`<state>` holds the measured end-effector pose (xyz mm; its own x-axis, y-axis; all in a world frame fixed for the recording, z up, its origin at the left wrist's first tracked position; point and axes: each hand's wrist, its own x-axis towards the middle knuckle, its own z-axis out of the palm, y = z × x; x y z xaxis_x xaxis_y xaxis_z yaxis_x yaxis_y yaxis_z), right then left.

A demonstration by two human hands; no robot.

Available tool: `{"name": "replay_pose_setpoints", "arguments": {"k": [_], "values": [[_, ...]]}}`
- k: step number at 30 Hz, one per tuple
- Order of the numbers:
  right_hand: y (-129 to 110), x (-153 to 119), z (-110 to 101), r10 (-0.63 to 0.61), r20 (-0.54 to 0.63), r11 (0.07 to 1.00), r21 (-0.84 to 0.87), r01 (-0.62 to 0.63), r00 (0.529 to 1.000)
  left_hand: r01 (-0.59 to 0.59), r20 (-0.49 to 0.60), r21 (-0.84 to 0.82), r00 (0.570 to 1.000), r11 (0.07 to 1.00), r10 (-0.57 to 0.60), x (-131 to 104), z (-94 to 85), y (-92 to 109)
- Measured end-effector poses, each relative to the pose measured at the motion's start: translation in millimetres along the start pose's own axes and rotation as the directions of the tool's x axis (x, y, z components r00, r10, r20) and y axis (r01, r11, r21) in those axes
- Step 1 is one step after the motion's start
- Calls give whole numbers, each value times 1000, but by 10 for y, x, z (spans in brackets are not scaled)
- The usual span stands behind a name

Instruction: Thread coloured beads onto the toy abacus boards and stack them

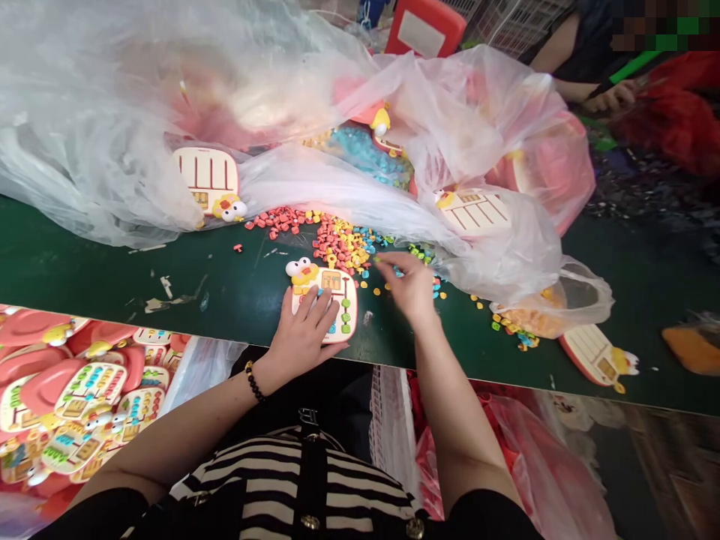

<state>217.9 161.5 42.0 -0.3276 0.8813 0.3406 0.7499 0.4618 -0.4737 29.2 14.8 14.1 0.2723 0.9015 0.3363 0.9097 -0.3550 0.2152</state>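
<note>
Below the near edge of the tabletop (247,300), at its left, similar toy boards (93,394) lie heaped with coloured pieces in their slots.

Working position: the toy board (339,330) lies flat just inside the near edge, directly in front of me. My left hand (307,319) rests on its left half, fingers spread, thumb along the board's near edge; this grip is open and pressed on the board rather than closed around it.

Orientation: the board's long axis appears to run near to far, in line with its slots; my fingers cover part of it. The big-eyed yellow head (304,271) marks the end pointing away from me, at the far left corner. Green pieces (346,317) sit in the right-hand slot.

Key relation: my right hand (415,292) has its fingertips just beyond the board's far right corner, apart from it. From this grip, the board lies to the left and nearer to me. Thumb and forefinger are almost together; a trace of green shows there, but I cannot tell whether a piece is held.

Beyond the board, loose red, yellow, blue and green pieces (337,244) form a pile along clear plastic bags (315,176). Past the tabletop's far right corner, another person's hand (616,96) is visible.
</note>
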Motion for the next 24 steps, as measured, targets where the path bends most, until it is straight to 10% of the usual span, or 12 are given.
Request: {"name": "replay_pose_setpoints", "arguments": {"k": [6,12,18,24], "values": [[-325,-288,275,-233,103,972,4,234,967,-6,-16,8,1000,1000,6,-1,10,0],[-367,-287,78,-273,257,956,-40,292,927,0,-13,-6,1000,1000,0,-2,8,-6],[-201,-319,-227,1,1,996,86,-1,1000,2,7,-7,1000,1000,-2,0,-15,2],[-35,-480,-56,57,86,998,-34,-54,995,6,23,-13,1000,1000,-5,2,-26,-3]]}}
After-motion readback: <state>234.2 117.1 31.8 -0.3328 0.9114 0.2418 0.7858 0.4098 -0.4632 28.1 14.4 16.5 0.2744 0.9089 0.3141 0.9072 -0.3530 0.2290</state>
